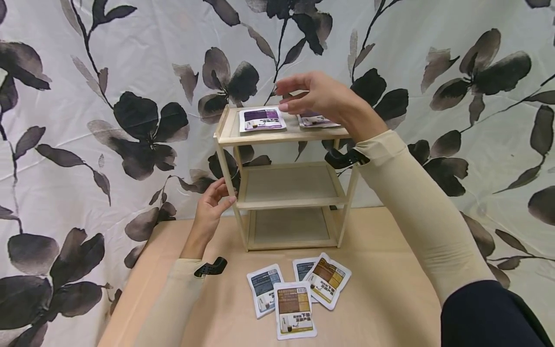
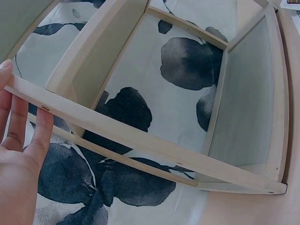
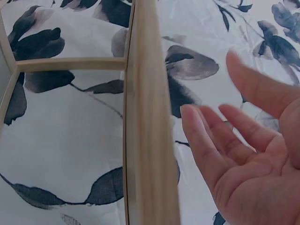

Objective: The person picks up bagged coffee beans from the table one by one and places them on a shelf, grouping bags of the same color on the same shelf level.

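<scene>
A small three-tier wooden shelf rack (image 1: 292,204) stands on the table. My left hand (image 1: 209,212) grips its left upright (image 2: 108,126), thumb on one side and fingers behind. Over the top tier, my right hand (image 1: 325,96) hovers with loosely bent fingers and holds nothing; the right wrist view shows the palm and fingers (image 3: 206,150) apart from the wooden edge (image 3: 152,117). Flat on the top tier lies a purple-and-white packet (image 1: 262,119). Another purple packet (image 1: 315,120) lies to its right, partly hidden under the right hand.
On the table (image 1: 373,299) before the rack lie several packets: a brown one (image 1: 296,311) in front, a brown-yellow one (image 1: 328,280) right, a dark blue one (image 1: 265,290) left and another (image 1: 302,269) partly covered. A flowered cloth (image 1: 143,62) hangs behind.
</scene>
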Motion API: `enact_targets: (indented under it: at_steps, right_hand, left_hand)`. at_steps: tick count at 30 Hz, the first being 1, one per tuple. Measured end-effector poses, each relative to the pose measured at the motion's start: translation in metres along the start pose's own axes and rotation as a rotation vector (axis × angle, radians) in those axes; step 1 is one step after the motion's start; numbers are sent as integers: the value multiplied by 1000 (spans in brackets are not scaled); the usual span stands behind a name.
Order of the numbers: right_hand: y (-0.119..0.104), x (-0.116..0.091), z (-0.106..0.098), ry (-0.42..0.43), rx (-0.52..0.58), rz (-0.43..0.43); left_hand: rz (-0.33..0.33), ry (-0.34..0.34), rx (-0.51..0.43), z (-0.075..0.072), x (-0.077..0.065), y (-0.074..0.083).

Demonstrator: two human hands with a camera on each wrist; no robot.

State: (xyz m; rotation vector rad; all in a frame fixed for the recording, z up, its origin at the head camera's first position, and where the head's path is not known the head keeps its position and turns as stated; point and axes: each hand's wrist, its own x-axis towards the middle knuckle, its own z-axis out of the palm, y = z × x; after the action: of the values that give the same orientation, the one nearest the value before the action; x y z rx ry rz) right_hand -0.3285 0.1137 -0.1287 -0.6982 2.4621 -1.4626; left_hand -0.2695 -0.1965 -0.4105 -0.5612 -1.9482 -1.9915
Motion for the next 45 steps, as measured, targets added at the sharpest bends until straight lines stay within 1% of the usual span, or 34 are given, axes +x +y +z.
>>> enact_targets:
  at_steps: [3, 9, 13, 17, 22, 24, 29, 34, 36, 42, 45]
  right_hand:
    - [0, -7, 1, -22, 0, -51]
    - [0, -28, 4, -54, 62, -131]
    - [1, -41, 5, -72, 55, -184]
    - [6, -50, 8, -71, 51, -222]
    - [15, -59, 13, -74, 29, -234]
    - [18, -62, 15, -77, 35, -234]
    - [23, -69, 20, -82, 55, -265]
    - [29, -77, 26, -94, 84, -262]
    - [32, -80, 28, -110, 89, -256]
    - [44, -87, 33, -172, 129, -298]
    - [49, -92, 36, -187, 148, -294]
  left_hand:
    - [2, 3, 3, 1, -1, 1]
    - [4, 0, 14, 3, -5, 4]
    - [7, 4, 12, 4, -6, 4]
    - [6, 7, 5, 5, -5, 5]
    - [-1, 3, 10, 3, -3, 5]
    - [-5, 2, 10, 3, -2, 6]
    - [-10, -3, 3, 2, 0, 5]
    - [-6, 1, -4, 1, 1, 5]
    - [-4, 2, -7, 1, 1, 4]
    - [-4, 2, -15, 2, 1, 6]
    - [-3, 6, -17, 2, 0, 7]
